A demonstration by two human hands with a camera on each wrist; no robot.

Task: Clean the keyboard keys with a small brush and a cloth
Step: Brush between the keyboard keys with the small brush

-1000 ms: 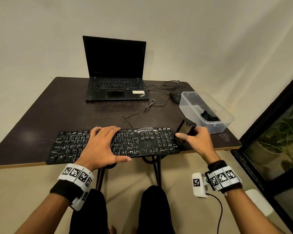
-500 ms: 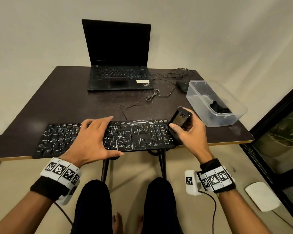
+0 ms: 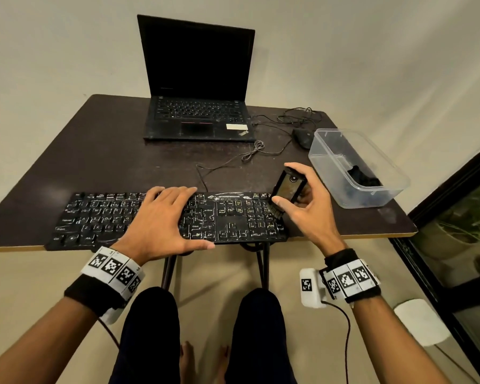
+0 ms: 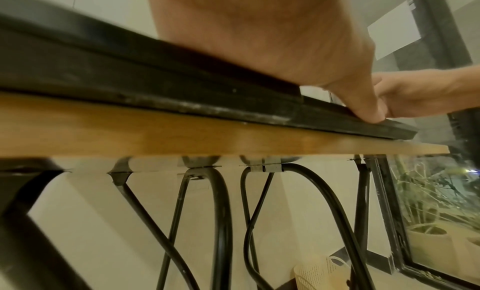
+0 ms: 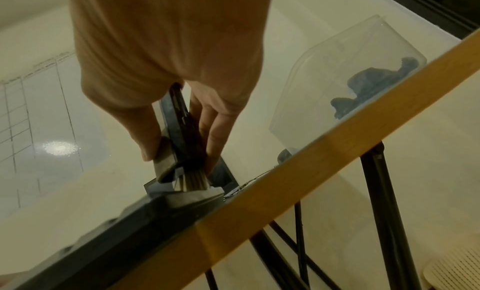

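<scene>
A black keyboard (image 3: pixel 100 217) with white, dusty key legends lies along the near edge of the dark table (image 3: pixel 117 162). My left hand (image 3: pixel 161 217) lies flat on its middle keys, thumb at the front edge (image 4: pixel 369 111). My right hand (image 3: pixel 302 200) grips a small flat black brush (image 3: pixel 287 187) between thumb and fingers. Its bristles (image 3: pixel 275 212) point down at the keyboard's right end, over the number pad. In the right wrist view the brush (image 5: pixel 182 146) stands nearly upright with its bristles (image 5: pixel 194 181) against the keyboard's corner. A dark cloth (image 3: pixel 363 176) lies in a clear plastic box (image 3: pixel 330 162).
An open black laptop (image 3: pixel 197 112) stands at the back of the table. A black mouse (image 3: pixel 302 137) and loose cables (image 3: pixel 261 148) lie between the laptop and the box. The table's wooden front edge (image 5: pixel 285 202) runs just below the keyboard. My knees are under the table.
My right hand has carried the brush left, from the table beside the keyboard onto its right end, bristles down. My left hand has stayed flat on the keys.
</scene>
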